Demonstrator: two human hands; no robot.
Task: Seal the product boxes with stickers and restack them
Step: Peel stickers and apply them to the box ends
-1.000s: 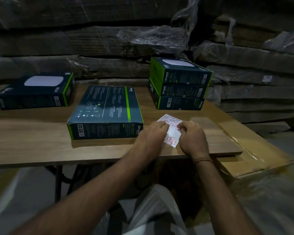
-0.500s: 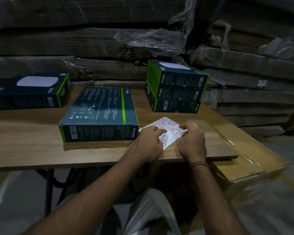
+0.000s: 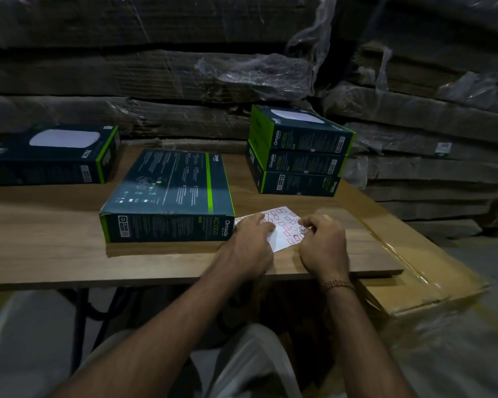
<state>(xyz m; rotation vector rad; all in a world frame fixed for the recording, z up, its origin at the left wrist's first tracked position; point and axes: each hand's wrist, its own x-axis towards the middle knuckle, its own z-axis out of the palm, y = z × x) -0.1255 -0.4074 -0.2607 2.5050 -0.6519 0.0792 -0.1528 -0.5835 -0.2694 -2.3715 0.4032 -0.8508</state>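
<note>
Head view: left hand (image 3: pixel 249 242) presses the sticker sheet (image 3: pixel 282 229) flat on the desk (image 3: pixel 55 248), at 3 o'clock of the box (image 3: pixel 170 193); right hand (image 3: pixel 322 242) fingers curl, pinching one sticker. Peel slowly from its corner.

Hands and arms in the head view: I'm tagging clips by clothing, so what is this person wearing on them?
Both forearms are bare, with no sleeves or gloves in view. The right hand has a thin beaded or chain-like bracelet at the wrist. The left hand shows no ring, watch or band.
</note>
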